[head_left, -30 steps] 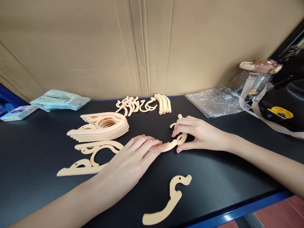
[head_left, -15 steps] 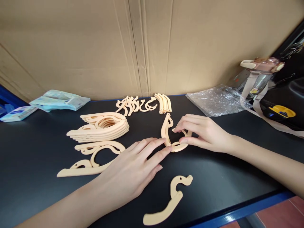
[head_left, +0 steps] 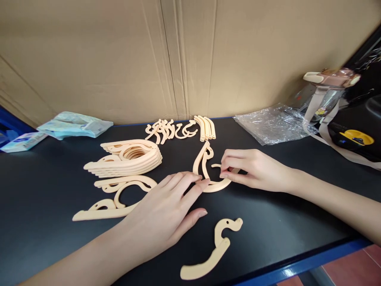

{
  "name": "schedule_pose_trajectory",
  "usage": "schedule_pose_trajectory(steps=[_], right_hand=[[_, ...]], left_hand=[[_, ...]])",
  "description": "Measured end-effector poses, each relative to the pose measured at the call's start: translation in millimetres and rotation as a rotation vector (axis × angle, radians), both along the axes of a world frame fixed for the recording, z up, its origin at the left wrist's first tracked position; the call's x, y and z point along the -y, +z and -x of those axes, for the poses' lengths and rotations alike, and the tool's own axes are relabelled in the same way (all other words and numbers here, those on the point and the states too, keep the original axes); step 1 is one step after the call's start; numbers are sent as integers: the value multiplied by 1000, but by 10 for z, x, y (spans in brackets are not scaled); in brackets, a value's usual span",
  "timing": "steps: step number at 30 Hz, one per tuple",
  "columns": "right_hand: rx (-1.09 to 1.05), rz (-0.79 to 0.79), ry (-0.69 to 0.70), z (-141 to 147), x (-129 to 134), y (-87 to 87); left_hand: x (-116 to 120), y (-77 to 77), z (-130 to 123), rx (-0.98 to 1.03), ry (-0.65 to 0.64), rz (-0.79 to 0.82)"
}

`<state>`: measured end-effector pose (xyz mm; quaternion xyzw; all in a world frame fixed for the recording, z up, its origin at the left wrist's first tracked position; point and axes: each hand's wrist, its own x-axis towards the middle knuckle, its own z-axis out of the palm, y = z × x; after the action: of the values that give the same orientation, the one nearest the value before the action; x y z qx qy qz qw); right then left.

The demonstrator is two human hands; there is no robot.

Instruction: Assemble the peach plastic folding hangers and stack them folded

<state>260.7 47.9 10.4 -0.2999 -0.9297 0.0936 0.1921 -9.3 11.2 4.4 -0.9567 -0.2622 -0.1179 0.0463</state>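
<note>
A cream folding hanger lies on the black table between my hands, its arms bent into a loop. My right hand pinches the right side of this hanger, fingertips together. My left hand lies over its lower left corner, index and middle fingertips touching it and thumb spread apart. Nearer to me is a loose piece of two joined parts. Left of my left hand are another hanger, partly hidden by that hand, and a neat stack of hangers.
Small hook parts and several curved arms lie at the back by the cardboard. Blue tissue packs are back left. At the right are clear plastic, a strapped bottle and a black item with a yellow knob.
The hanger between my hands has shifted left, and its inner piece has swung away from the left arm. My right hand has moved slightly left with it, its fingers closer together.
</note>
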Motion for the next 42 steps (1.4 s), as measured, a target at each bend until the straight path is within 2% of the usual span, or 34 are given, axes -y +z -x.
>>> schedule_pose_trajectory(steps=[5,10,15,18,24,30,33,36,38,42], right_hand=[[28,14,98,25,49,9],[14,31,148,75,107,14],[-45,104,192,122,172,5],[-62,108,187,124,178,1],[-71,126,195,123,178,31],[-35,99,168,117,202,6],[-75,76,71,118,199,-15],[-137,24,-141,131,174,-16],[-84,15,-232,140,150,-9],[51,100,-209,151,123,-2]], left_hand=[[-10,-31,-2,-5,-49,-35],[-15,-58,-11,0,34,-99],[-28,-29,-5,17,69,-92],[-34,-22,-1,23,61,-94],[-34,-85,3,4,119,-216],[10,-88,4,20,129,-203],[37,-83,-6,23,93,-123],[85,-76,-12,77,86,58],[129,-58,-15,108,60,196],[196,12,-29,115,13,403]])
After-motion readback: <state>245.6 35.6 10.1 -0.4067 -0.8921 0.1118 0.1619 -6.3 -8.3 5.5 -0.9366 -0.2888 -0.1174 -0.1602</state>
